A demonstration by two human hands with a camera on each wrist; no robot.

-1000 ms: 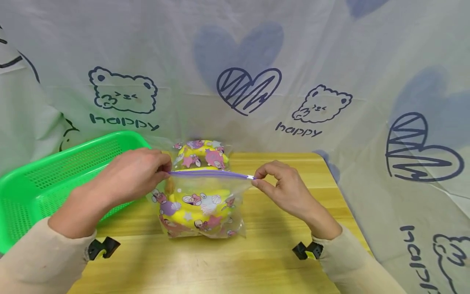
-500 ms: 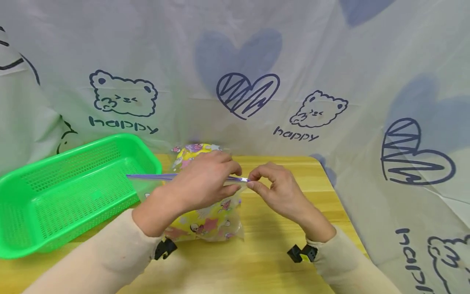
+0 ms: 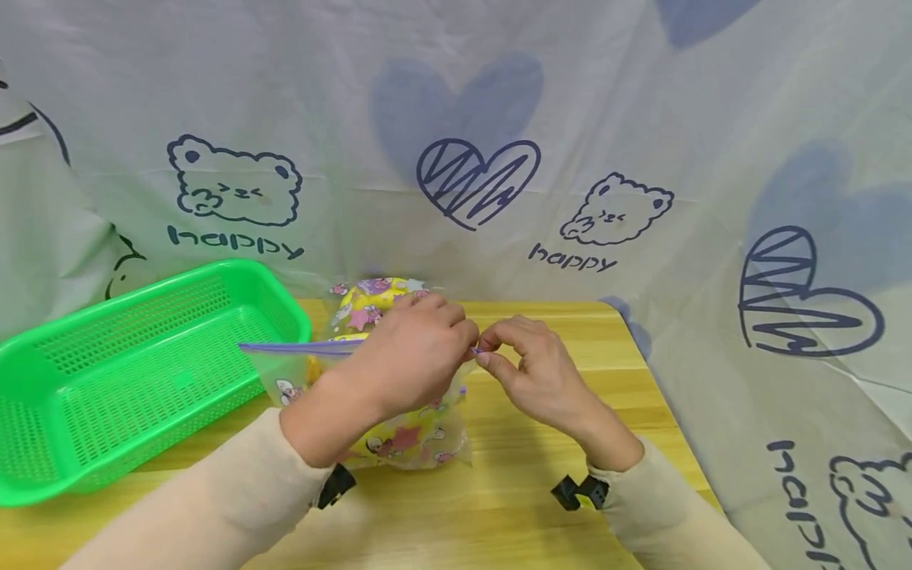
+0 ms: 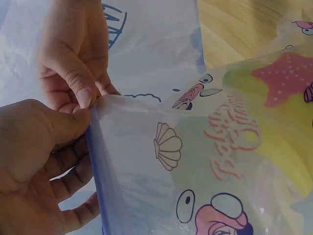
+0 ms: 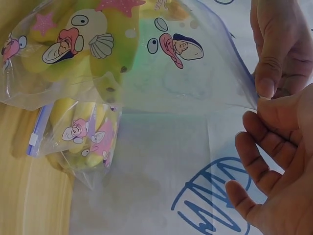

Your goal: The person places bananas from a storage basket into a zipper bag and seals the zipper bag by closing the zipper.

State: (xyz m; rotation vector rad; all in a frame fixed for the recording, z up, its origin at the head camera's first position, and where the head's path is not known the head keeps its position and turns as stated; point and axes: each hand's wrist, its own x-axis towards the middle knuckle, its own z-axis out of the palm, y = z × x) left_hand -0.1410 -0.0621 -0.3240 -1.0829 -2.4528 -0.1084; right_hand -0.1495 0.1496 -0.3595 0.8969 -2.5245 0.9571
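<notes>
A clear zip bag (image 3: 402, 443), printed with shells, starfish and cartoon figures, holds yellow bananas (image 5: 93, 54). Its purple zip strip (image 3: 299, 347) runs along the top edge and reaches left over the green basket. My left hand (image 3: 416, 348) pinches the strip's right end, hiding the white slider. Right beside it, the thumb and index finger of my right hand (image 3: 534, 364) pinch the bag's top right corner. In the left wrist view both thumbs nearly meet at that corner. The right hand's other fingers (image 5: 259, 171) are loosely bent.
Another printed zip bag (image 5: 93, 134) with yellow contents lies behind the first. A green perforated basket (image 3: 285, 309) stands at the left of the wooden table (image 3: 570, 332). A printed cloth (image 3: 342, 103) hangs behind the table and along its right side.
My left hand has let go of the strip's left end and moved right to pinch the strip by the slider. My right hand keeps its pinch on the corner. The basket's interior is less covered.
</notes>
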